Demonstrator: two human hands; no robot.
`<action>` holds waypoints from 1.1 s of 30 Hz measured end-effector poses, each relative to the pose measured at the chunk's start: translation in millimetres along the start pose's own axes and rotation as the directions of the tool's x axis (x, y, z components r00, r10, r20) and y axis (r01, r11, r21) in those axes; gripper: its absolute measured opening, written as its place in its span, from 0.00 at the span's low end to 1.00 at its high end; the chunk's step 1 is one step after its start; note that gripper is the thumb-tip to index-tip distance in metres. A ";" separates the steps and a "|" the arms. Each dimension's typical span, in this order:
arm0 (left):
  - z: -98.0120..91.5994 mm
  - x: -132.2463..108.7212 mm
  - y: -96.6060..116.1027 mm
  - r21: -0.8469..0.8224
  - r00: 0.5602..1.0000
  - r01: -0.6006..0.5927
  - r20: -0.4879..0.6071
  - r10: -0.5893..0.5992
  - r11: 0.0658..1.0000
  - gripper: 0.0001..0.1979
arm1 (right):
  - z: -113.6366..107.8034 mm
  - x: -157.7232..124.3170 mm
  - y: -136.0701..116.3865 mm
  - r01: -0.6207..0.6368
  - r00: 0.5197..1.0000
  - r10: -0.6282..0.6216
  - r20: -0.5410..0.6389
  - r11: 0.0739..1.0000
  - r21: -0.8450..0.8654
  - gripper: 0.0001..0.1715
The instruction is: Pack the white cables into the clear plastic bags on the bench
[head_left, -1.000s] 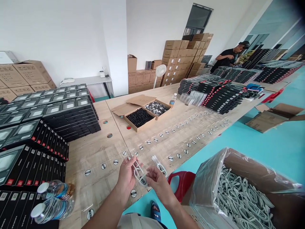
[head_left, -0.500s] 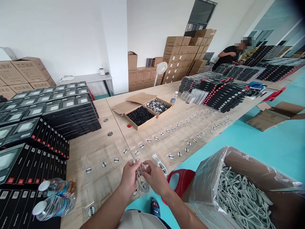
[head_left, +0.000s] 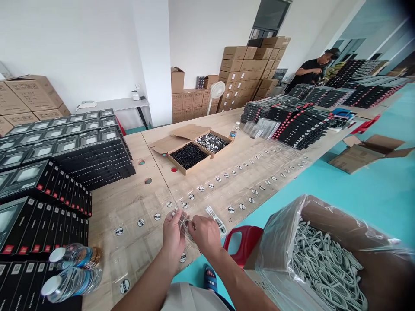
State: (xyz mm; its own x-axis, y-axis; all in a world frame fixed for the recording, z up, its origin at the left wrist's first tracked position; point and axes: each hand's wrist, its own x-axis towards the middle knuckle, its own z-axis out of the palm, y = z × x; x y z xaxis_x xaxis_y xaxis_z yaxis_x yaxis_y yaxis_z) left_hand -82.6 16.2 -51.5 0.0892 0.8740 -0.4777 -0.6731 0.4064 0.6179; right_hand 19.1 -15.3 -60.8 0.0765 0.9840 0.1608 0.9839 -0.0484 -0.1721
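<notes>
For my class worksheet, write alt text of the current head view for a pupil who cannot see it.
A person's left hand and right hand hold a looped pale-grey cable over a light wooden table. Stacked black rectangular boxes stand at the left; at lower right, a plastic-lined brown cardboard box holds many pale-grey cables.

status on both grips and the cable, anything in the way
Left grip holding coiled pale cable; right grip against it, hold partly hidden. Another cable bundle on tabletop, near right grip. Nothing seen blocking either.
</notes>
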 end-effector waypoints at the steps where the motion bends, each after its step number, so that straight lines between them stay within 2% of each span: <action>1: -1.7 3.2 0.6 -0.008 1.000 -0.007 0.012 0.007 1.000 0.18 | 1.8 0.6 0.4 -0.014 1.000 0.014 -0.015 1.000 0.000 0.13; 2: -3.4 6.3 1.6 -0.012 1.000 -0.009 0.029 0.009 1.000 0.18 | 3.5 0.8 1.6 -0.003 0.999 0.004 -0.038 1.000 0.007 0.13; 4: -6.4 11.2 3.6 -0.002 0.998 0.015 0.066 -0.015 1.000 0.18 | 6.6 0.2 6.1 0.095 0.991 -0.092 -0.100 0.995 0.024 0.14; 7: -9.0 14.5 4.4 0.001 0.989 0.082 0.120 -0.082 0.997 0.17 | 9.8 -1.8 14.8 0.281 0.943 -0.273 -0.190 0.960 0.014 0.16; 9: -9.1 14.7 2.9 -0.010 0.984 0.104 0.143 -0.102 0.994 0.17 | 10.5 -3.0 19.3 0.332 0.919 -0.326 -0.222 0.943 -0.010 0.18; 12: -8.1 14.7 1.7 -0.012 0.983 0.109 0.148 -0.106 0.994 0.16 | 7.4 -5.1 22.5 0.331 0.925 -0.311 -0.220 0.942 0.057 0.18; 14: -7.4 15.1 3.9 -0.020 0.986 0.106 0.130 -0.102 0.994 0.14 | 2.2 -7.6 24.0 0.254 0.957 -0.206 -0.203 0.934 0.249 0.12; 15: -7.0 15.2 5.9 -0.029 0.988 0.101 0.116 -0.097 0.994 0.14 | -0.9 -9.4 25.0 0.178 0.977 -0.118 -0.175 0.907 0.382 0.10; 17: -5.8 15.0 11.1 -0.047 0.992 0.090 0.091 -0.085 0.995 0.12 | -6.6 -13.8 27.5 -0.022 0.999 0.046 -0.019 0.752 0.659 0.24; 19: -3.6 13.6 15.8 -0.046 0.993 0.084 0.085 -0.079 0.995 0.12 | -9.6 -18.8 29.8 -0.224 0.973 0.060 0.224 0.489 0.843 0.34; 21: -0.4 11.6 18.0 -0.023 0.991 0.088 0.101 -0.086 0.996 0.12 | -9.1 -23.4 30.2 -0.383 0.916 -0.022 0.401 0.251 0.889 0.28; 22: 1.2 10.6 18.0 -0.006 0.989 0.093 0.114 -0.092 0.996 0.13 | -7.7 -25.3 29.7 -0.439 0.891 -0.041 0.452 0.170 0.882 0.23; 24: 3.8 9.7 16.2 0.038 0.986 0.097 0.136 -0.101 0.995 0.14 | -3.8 -28.1 27.4 -0.510 0.859 -0.003 0.512 0.072 0.857 0.17; 28: 3.1 12.2 10.5 0.122 0.984 0.105 0.134 -0.121 0.987 0.15 | 1.0 -31.8 24.3 -0.573 0.817 0.053 0.574 -0.044 0.819 0.17; 31: -0.9 14.3 9.5 0.144 0.983 0.130 0.114 -0.147 0.981 0.14 | -1.7 -34.6 26.3 -0.595 0.801 -0.008 0.599 -0.122 0.795 0.20; 33: -3.1 14.2 10.8 0.158 0.974 0.153 0.146 -0.176 0.975 0.13 | -5.7 -36.0 28.6 -0.600 0.799 -0.071 0.597 -0.149 0.786 0.22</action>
State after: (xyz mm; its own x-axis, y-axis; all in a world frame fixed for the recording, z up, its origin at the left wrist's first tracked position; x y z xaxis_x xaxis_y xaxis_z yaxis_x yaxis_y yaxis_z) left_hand -90.9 32.2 -53.6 0.3124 0.8180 -0.4830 -0.5268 0.5723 0.6285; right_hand 45.4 -53.1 -65.9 -0.1056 0.8921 -0.4394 -0.3195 -0.4489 -0.8345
